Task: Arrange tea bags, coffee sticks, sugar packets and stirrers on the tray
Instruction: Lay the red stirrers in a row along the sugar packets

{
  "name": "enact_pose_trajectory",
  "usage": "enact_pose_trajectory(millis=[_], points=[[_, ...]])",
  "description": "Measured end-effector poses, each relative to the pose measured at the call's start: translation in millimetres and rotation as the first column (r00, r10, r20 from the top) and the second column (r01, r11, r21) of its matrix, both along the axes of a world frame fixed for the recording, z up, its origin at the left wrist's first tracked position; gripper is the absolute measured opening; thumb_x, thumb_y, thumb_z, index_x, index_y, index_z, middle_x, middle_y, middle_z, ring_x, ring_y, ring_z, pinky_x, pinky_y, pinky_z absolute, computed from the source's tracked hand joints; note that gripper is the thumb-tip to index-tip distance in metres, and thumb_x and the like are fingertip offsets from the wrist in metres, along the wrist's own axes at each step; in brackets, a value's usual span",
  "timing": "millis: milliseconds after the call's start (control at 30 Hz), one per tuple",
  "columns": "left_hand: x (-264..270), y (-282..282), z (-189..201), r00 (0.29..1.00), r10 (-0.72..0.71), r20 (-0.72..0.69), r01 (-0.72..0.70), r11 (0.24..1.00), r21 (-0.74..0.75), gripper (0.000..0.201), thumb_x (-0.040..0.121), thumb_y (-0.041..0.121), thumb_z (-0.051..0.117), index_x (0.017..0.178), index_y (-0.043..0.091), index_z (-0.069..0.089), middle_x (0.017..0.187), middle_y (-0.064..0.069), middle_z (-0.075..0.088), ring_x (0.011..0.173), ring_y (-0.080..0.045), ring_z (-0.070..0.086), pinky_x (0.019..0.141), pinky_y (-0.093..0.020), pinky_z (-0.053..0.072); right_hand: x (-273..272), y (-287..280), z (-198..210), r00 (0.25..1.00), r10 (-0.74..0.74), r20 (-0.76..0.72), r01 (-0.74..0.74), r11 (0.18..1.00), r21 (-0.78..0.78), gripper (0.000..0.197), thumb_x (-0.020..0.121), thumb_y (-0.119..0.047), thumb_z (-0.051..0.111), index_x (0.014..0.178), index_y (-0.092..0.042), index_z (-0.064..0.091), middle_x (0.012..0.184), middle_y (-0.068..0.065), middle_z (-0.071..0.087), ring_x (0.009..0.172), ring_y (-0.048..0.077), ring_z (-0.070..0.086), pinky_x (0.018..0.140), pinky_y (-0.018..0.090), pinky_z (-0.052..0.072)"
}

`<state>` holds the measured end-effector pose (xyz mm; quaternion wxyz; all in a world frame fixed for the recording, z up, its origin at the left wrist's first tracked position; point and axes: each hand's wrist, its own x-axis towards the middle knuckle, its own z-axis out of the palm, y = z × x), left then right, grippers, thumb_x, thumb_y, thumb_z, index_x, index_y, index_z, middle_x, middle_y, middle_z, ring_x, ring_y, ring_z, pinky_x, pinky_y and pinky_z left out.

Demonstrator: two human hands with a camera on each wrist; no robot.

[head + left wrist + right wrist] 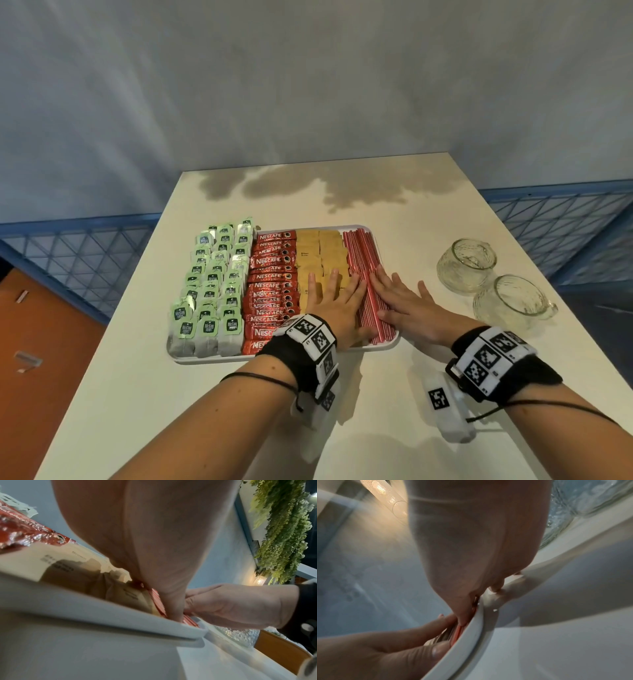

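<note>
A white tray (212, 358) on the table holds four bands: green-tagged tea bags (212, 284) at the left, red coffee sticks (270, 274), brown sugar packets (320, 255), and red striped stirrers (363, 260) at the right. My left hand (334, 301) lies flat with straight, spread fingers on the sugar packets, its edge against the stirrers. My right hand (399, 301) lies flat on the stirrers' right side, fingers straight, partly over the tray's right rim. In the left wrist view the tray rim (120, 615), sugar packets (68, 569) and stirrers (157, 601) show under my palm.
Two ribbed glass cups (467, 265) (512, 305) stand on the white table (411, 205) to the right of the tray. Blue mesh railings (85, 253) run beyond both table sides. The table drops off just left of the tray.
</note>
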<state>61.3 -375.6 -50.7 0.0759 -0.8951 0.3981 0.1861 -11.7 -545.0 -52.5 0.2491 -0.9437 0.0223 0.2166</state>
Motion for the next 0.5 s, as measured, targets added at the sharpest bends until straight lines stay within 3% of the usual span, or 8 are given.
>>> enact_pose_trajectory(millis=[167,367,500], points=[[-1.5,0.8,2.0,1.0,-0.008,0.015,0.008,1.0,-0.024,0.091,0.09,0.075,0.025,0.153,0.026,-0.019,0.162,0.005,-0.022,0.144,-0.031,-0.03,0.103,-0.062,-0.03,-0.5,-2.3,1.6,0.999,-0.039,-0.001,0.039,0.996,0.08,0.066,0.104,-0.044,0.031,0.153,-0.033,-0.013,0.158,-0.015,-0.023,0.149,0.015,-0.02,0.115,0.051,-0.021],[-0.8,0.8,5.3,0.998,-0.046,0.05,0.044,0.998,0.044,0.094,0.088,0.077,0.03,0.155,0.027,-0.012,0.163,0.004,-0.019,0.146,-0.033,-0.026,0.091,-0.061,-0.037,-2.8,-6.6,-1.2,1.0,0.0,-0.024,0.003,0.992,0.129,0.095,0.095,-0.046,0.056,0.152,-0.036,-0.019,0.156,-0.015,-0.028,0.146,0.009,-0.024,0.114,0.048,-0.025],[-1.0,0.3,6.1,0.998,-0.041,0.048,0.039,0.998,0.053,0.095,0.088,0.076,0.032,0.155,0.027,-0.014,0.163,0.004,-0.019,0.146,-0.033,-0.025,0.092,-0.061,-0.036,-4.7,-11.7,-1.7,0.999,0.033,-0.021,-0.029,0.988,0.153,0.102,0.09,-0.051,0.061,0.151,-0.038,-0.019,0.156,-0.016,-0.029,0.146,0.009,-0.024,0.111,0.044,-0.027]])
